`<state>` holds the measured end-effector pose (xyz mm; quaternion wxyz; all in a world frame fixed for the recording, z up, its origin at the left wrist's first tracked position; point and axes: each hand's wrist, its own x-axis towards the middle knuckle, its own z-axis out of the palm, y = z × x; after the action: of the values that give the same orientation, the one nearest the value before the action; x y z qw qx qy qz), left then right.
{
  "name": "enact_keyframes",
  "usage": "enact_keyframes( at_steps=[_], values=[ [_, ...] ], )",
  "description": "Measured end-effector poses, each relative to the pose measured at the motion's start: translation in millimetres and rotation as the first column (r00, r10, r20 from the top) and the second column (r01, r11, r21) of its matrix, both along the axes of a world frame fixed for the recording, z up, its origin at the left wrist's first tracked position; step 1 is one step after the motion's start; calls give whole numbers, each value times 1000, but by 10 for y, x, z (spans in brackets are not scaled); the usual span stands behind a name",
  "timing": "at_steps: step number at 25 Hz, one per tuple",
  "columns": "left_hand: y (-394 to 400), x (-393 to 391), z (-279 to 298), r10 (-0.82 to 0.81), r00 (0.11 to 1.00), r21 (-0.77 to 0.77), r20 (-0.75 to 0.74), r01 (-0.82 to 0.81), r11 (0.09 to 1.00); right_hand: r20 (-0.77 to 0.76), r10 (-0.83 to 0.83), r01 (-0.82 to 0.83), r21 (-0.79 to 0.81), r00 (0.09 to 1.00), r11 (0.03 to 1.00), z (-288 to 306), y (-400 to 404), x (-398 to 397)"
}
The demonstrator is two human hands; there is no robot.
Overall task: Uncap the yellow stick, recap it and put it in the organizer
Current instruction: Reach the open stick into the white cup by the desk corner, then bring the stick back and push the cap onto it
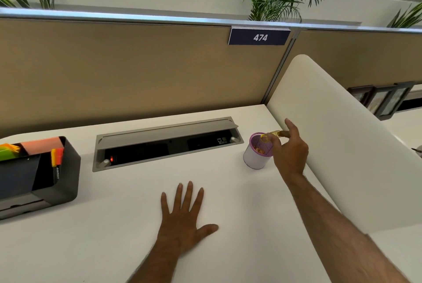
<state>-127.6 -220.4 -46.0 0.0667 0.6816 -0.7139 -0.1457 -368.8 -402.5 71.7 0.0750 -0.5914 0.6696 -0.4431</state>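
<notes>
The right hand [288, 150] pinches the small yellow stick [275, 134] between thumb and fingers, tilted over the rim of the round purple mesh organizer cup [257, 157] at the far right of the white desk [137, 191]. The left hand [182, 218] lies flat, fingers spread and empty, on the near desk.

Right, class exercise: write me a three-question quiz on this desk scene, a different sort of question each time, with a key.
1. True or false: the left hand lies flat on the desk.
2. Where does the right hand hold the yellow stick?
A. over the purple mesh cup
B. inside the black organizer
C. in the cable tray
3. Fill in: the sign on the partition reads ___.

Key: 1 true; 2 A; 3 474.
</notes>
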Motion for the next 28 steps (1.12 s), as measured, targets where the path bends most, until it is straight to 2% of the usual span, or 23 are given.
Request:
enact_keyframes(
  at_steps=[2, 3, 5, 6, 7, 9, 11, 12, 15, 19, 21, 23, 25, 26, 28],
  values=[
    [-9, 18, 27, 1, 1000, 53, -28, 0, 999, 279, -14, 7, 25, 960, 1000, 63, 67, 79],
    [-12, 32, 47, 10, 998, 82, -55, -6, 997, 468, -21, -11, 66, 884, 998, 101, 115, 136],
    [-11, 55, 145, 67, 979, 94, -193, -49, 994, 769, -56, -118, 169, 637, 978, 176, 268, 287],
    [-10, 51, 218, 107, 946, 70, -306, -89, 994, 851, -95, -193, 224, 516, 955, 197, 364, 371],
    [-6, 44, 306, 149, 885, 35, -441, -149, 988, 900, -149, -274, 277, 410, 921, 212, 476, 464],
    [-18, 5, 524, 216, 670, -5, -710, -312, 950, 941, -252, -471, 332, 227, 817, 212, 747, 655],
    [-25, -14, 760, 206, 486, -11, -849, -406, 914, 941, -317, -643, 315, 116, 698, 188, 1051, 862],
    [-8, 2, 858, 169, 450, -42, -877, -422, 906, 939, -332, -703, 299, 95, 645, 182, 1199, 965],
    [114, 107, 1051, 53, 438, -170, -898, -454, 875, 933, -347, -788, 285, 98, 545, 134, 1563, 1247],
    [450, 312, 1189, 12, 461, -256, -887, -513, 819, 933, -310, -821, 319, 183, 474, 128, 1914, 1547],
    [619, 419, 1197, 31, 476, -262, -879, -536, 802, 928, -230, -809, 368, 292, 459, 106, 2031, 1627],
    [810, 555, 1181, 60, 485, -257, -872, -560, 788, 860, -7, -740, 444, 511, 505, 25, 2208, 1687],
    [986, 680, 1149, 78, 492, -263, -867, -585, 767, 582, 335, -650, 498, 741, 574, -100, 2415, 1694],
    [1066, 735, 1130, 91, 497, -264, -863, -597, 758, 389, 501, -632, 535, 773, 561, -177, 2514, 1686],
    [1209, 831, 1091, 122, 507, -260, -853, -616, 744, 99, 740, -596, 668, 666, 447, -382, 2651, 1676]
  ],
)
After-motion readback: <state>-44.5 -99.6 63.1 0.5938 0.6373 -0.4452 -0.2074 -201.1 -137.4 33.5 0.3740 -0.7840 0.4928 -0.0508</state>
